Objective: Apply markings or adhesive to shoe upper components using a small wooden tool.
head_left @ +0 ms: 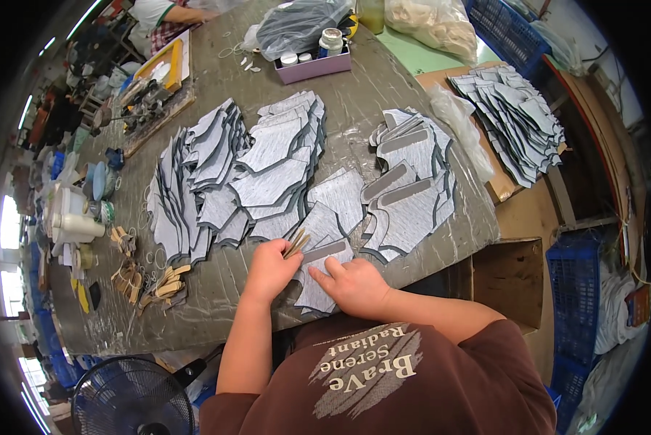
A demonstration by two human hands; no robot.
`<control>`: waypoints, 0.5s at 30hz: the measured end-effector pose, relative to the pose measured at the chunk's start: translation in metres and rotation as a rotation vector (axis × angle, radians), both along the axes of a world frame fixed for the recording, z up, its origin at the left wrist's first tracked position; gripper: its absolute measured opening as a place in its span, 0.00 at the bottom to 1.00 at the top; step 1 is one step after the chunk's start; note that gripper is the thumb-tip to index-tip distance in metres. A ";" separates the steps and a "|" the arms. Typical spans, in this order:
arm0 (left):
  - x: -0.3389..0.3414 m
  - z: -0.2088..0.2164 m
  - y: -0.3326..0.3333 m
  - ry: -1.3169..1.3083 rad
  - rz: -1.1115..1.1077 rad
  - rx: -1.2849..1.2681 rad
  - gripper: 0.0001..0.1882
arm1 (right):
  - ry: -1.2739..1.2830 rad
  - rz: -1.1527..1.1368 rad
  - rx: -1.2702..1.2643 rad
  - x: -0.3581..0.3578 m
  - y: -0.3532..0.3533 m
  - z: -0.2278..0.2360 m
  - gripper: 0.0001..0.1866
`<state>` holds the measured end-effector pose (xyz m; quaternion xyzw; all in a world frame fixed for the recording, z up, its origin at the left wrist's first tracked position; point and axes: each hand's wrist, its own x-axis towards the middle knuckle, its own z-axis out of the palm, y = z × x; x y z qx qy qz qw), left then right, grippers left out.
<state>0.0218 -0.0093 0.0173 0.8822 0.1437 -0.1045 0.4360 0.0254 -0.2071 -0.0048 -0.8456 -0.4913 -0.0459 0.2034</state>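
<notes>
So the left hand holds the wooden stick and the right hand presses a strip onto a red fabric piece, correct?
Not quite: the head view shows the fabric piece is grey, not red. The left hand holds the wooden stick; the right hand presses the strip.

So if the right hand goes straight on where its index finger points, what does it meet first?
The right hand presses a grey cut piece, finger pointing up-left along the grey strip. It would probably meet the left hand, holding a wooden stick, first.

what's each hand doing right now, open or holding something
Left hand: closed around a thin wooden stick.
Right hand: holding nothing, fingers pressing flat on the grey strip atop the grey fabric piece.
</notes>
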 end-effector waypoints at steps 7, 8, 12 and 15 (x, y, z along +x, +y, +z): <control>0.004 0.005 0.010 0.074 -0.047 -0.011 0.08 | -0.046 0.013 0.030 0.000 0.001 -0.003 0.22; 0.004 0.008 0.012 0.106 -0.067 0.061 0.08 | -0.039 0.005 0.016 0.000 0.001 -0.004 0.22; -0.009 0.003 0.015 -0.011 0.074 0.077 0.12 | -0.015 -0.001 -0.010 0.000 -0.001 -0.004 0.23; -0.021 -0.005 0.005 -0.092 0.111 0.036 0.14 | -0.016 -0.004 0.005 0.000 0.001 -0.004 0.22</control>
